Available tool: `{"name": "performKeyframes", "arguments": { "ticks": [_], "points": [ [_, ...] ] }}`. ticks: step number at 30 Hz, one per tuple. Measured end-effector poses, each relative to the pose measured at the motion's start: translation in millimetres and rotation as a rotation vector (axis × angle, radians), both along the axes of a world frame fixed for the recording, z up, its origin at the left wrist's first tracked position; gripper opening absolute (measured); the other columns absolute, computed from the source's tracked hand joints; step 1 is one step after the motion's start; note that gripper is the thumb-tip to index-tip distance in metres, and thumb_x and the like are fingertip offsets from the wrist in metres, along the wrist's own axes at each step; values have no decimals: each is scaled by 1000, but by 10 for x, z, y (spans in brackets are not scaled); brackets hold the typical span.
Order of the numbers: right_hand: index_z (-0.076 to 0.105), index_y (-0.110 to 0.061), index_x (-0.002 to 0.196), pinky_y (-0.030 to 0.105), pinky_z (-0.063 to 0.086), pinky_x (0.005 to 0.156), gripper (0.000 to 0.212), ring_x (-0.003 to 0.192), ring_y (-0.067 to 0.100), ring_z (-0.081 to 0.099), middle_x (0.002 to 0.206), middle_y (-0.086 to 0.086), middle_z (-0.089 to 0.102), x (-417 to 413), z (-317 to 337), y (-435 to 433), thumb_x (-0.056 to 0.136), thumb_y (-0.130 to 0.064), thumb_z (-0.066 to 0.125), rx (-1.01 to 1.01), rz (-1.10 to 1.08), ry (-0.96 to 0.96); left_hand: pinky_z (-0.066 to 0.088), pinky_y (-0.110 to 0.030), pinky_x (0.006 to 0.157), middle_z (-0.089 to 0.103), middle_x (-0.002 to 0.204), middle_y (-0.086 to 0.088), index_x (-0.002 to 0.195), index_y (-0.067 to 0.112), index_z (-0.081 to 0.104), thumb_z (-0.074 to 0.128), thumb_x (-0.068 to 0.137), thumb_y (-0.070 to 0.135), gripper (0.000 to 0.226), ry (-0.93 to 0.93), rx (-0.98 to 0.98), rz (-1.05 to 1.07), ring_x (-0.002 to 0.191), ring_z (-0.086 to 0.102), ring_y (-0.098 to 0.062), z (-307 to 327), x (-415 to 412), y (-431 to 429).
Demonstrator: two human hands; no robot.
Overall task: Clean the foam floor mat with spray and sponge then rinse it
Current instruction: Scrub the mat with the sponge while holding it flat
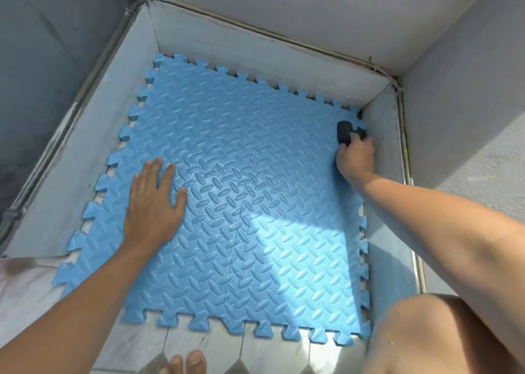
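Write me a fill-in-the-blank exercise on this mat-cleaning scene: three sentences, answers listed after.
1. The foam mat is coloured ____.
2. The right hand grips a dark ____ at the mat's far right corner.
3. The left hand lies flat, fingers straight, on the ____.
Missing words: blue; sponge; mat.

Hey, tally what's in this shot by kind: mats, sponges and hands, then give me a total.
blue foam mat: 1
dark sponge: 1
hands: 2 (left hand flat on the mat, right hand gripping the sponge)
Total: 4
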State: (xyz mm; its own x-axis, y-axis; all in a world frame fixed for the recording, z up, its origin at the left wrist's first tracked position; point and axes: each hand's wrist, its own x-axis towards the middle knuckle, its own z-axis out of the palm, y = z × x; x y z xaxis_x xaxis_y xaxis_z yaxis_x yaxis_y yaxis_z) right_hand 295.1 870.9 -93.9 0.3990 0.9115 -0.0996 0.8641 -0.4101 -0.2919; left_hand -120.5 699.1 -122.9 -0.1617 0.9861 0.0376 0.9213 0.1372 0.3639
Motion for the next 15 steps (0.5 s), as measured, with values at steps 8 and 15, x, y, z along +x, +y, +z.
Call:
{"name": "performKeyframes", "arguments": {
  "ticks": [8,15],
  "points": [
    [44,-11,147,46,49,97,53,123,38,48,139,18,42,-2424,80,188,99,-30,52,56,672,172,13,-46,129,30,167,-10,156,14,41,39,102,47,62,21,-6,2,158,20,-27,-2,-9,12],
    [58,-29,138,41,48,88,45,116,34,56,125,12,56,-2726,228,717,94,-23,51,2,818,117,15,-45,129,32,166,-8,154,16,43,41,103,48,61,-5,13,-5,157,22,-25,-27,-37,11]
  ]
}}
